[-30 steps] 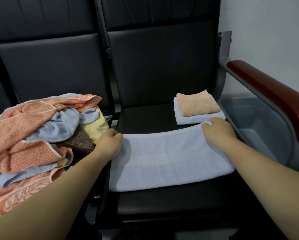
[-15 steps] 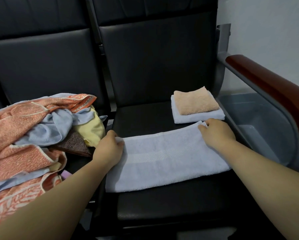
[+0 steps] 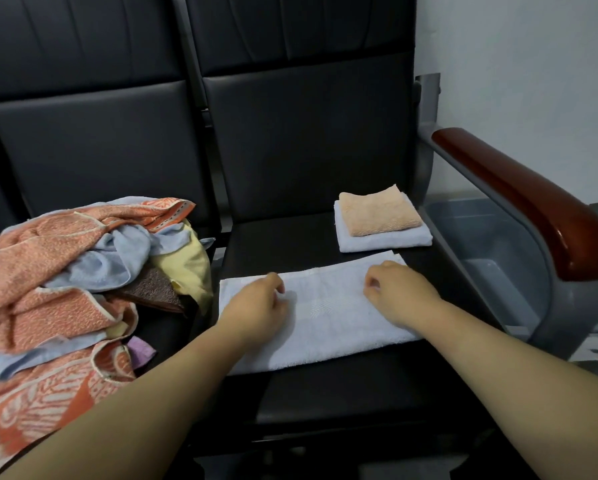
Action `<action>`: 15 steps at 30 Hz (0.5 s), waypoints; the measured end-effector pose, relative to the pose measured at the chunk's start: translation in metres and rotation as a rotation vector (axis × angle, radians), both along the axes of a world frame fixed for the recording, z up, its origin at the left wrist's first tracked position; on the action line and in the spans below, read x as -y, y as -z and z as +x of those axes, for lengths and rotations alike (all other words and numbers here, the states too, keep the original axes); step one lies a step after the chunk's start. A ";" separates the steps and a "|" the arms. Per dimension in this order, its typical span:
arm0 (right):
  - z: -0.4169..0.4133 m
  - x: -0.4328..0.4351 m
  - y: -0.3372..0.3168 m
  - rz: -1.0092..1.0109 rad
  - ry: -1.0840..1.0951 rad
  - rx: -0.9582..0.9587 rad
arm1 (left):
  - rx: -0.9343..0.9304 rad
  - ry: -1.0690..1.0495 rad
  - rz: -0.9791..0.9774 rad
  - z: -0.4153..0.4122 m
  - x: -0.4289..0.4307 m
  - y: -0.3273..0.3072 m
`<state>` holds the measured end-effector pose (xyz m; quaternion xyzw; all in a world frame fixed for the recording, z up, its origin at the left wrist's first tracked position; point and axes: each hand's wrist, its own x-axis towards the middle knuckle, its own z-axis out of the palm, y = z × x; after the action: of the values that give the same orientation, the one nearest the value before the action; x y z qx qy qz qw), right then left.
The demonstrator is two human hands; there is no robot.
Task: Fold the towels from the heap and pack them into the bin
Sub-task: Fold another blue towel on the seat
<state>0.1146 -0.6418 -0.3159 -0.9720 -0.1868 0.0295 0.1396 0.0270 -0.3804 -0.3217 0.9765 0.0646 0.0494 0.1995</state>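
On seat: pale blue towel, soft, light, floppy. Left hand, right hand rest atop, fingers loosely curled, nothing pinched. Likely best grip: end corners.

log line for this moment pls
left hand: on white towel | right hand: same | folded stack: on seat | bin: right of seat

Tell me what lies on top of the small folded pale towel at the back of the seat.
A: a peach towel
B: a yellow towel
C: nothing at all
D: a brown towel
A: a folded peach towel lies flat on the small folded pale towel, whose edges show around it on the left and front.
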 end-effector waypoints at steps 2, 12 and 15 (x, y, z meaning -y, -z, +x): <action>-0.006 -0.003 0.002 -0.073 -0.012 -0.021 | -0.019 0.110 0.101 -0.002 0.010 0.004; -0.048 -0.024 -0.012 -0.077 -0.071 -0.125 | -0.271 0.029 0.372 0.018 -0.012 0.008; -0.065 -0.035 -0.014 0.051 -0.169 -0.197 | -0.178 -0.121 0.355 0.021 -0.021 0.007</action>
<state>0.0500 -0.6070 -0.3018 -0.9414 -0.2539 0.1318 0.1788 0.0481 -0.3593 -0.3283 0.9912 0.1309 -0.0146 0.0144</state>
